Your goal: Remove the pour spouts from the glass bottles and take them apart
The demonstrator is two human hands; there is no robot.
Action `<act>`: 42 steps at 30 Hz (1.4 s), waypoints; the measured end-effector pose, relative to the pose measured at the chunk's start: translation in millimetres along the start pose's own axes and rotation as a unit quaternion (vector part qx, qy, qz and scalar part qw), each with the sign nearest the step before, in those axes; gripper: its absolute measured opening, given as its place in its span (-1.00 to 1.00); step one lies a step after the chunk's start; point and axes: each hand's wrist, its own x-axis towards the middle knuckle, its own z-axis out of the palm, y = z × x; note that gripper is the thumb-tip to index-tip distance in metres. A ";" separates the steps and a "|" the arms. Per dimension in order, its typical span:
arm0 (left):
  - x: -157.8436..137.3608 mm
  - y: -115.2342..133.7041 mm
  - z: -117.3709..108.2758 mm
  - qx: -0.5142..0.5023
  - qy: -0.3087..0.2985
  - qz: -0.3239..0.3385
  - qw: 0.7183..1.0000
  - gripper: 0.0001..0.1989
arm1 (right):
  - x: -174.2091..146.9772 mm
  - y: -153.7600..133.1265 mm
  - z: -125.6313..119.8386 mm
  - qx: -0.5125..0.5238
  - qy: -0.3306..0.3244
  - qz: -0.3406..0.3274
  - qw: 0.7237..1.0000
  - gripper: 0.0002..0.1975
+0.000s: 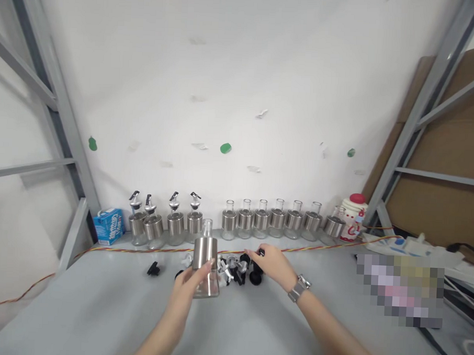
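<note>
left: four bottles [176, 224] stand with spouts [195, 199] fitted. centre: the left hand [187, 284] wraps its fingers around a bare-necked bottle [205, 252] beside a pile of loose spouts [227, 271]; the right hand [275, 263] has fingers bent at a black piece [261, 251], grip cannot be told. right: seven bottles [262, 219] await spouts.

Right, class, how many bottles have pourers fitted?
4: the first bottle nearest the blue box, then the second bottle, third bottle and fourth bottle going rightward.

left hand [186, 283] curls in a grip while right hand [275, 262] angles inward.
</note>
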 end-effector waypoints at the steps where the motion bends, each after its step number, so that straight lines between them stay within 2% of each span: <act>1: 1.0 0.5 -1.9 0.000 0.011 -0.001 1.000 -0.51 | 0.0 0.2 -0.5 -0.011 0.000 -0.007 1.000 -0.61; 5: 5.2 0.4 -6.1 0.020 0.057 0.023 0.998 -0.48 | -3.5 -7.9 -5.3 0.003 0.003 -0.040 0.999 -0.59; 7: 8.6 -2.6 -6.3 0.029 0.060 0.053 0.996 -0.48 | -8.1 -19.5 -6.6 0.086 -0.041 -0.045 0.994 -0.57; 9: 12.8 -8.1 -6.2 0.053 0.055 0.103 0.992 -0.48 | -12.9 -35.7 -6.6 0.197 -0.119 -0.037 0.972 -0.54; 11: 16.7 -15.1 -6.3 0.112 0.064 0.161 0.979 -0.49 | -15.7 -54.4 -5.6 0.269 -0.167 -0.046 0.948 -0.52; 14: 20.6 -24.9 -7.8 0.235 0.111 0.234 0.937 -0.50 | -13.9 -81.0 -2.4 0.282 -0.180 -0.085 0.939 -0.55; 16: 22.0 -28.2 -9.5 0.297 0.139 0.260 0.908 -0.50 | -9.7 -94.2 1.1 0.266 -0.171 -0.123 0.941 -0.63; 18: 22.9 -27.9 -11.3 0.324 0.146 0.269 0.895 -0.51 | -5.5 -103.0 5.4 0.254 -0.169 -0.157 0.939 -0.67; 21: 23.0 -22.1 -13.3 0.320 0.131 0.271 0.898 -0.57 | -1.5 -111.8 10.7 0.259 -0.156 -0.187 0.935 -0.70; 24: 22.8 -16.7 -14.3 0.295 0.117 0.261 0.912 -0.58 | 0.0 -119.9 12.7 0.267 -0.108 -0.210 0.934 -0.73; 27: 26.3 -18.4 -15.9 0.285 0.104 0.263 0.916 -0.49 | 2.2 -127.0 12.1 0.245 -0.081 -0.226 0.939 -0.73; 31: 37.7 -29.7 -19.8 0.336 0.145 0.288 0.885 -0.27 | 13.3 -130.8 13.0 0.158 -0.017 -0.250 0.955 -0.69; 34: 43.5 -36.1 -22.5 0.384 0.150 0.316 0.855 -0.37 | 30.8 -129.9 19.5 0.051 0.047 -0.234 0.970 -0.69; 36: 44.0 -37.1 -23.5 0.393 0.143 0.343 0.841 -0.42 | 45.0 -128.4 26.8 -0.013 0.058 -0.197 0.979 -0.70; 38: 42.6 -36.6 -23.8 0.392 0.138 0.354 0.838 -0.41 | 58.3 -126.3 35.2 -0.037 0.060 -0.167 0.984 -0.71; 42: 39.4 -36.8 -23.5 0.386 0.128 0.336 0.850 -0.43 | 75.6 -121.2 51.4 -0.042 0.061 -0.129 0.989 -0.73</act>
